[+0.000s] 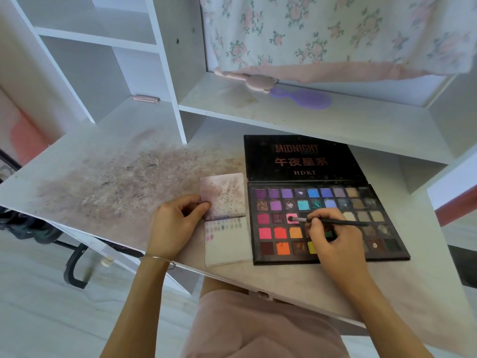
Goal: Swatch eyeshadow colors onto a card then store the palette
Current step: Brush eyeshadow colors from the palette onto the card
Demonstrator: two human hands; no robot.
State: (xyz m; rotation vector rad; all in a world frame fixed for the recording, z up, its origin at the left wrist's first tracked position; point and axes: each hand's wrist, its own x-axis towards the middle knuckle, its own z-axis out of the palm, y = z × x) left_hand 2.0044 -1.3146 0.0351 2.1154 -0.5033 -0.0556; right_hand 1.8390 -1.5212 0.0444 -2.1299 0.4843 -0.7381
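Palette (pixel 327 220): your right hand (pixel 333 239) is pinching the brush (pixel 335 222), loading pink; your left hand (pixel 175 223) is pinching the card (pixel 227 236) at nine o'clock. Keep dabbing lightly.

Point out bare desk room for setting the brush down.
Free: stained desktop left of the card, and the front strip below the palette. Crowded: card and palette lie edge to edge, with both hands there.
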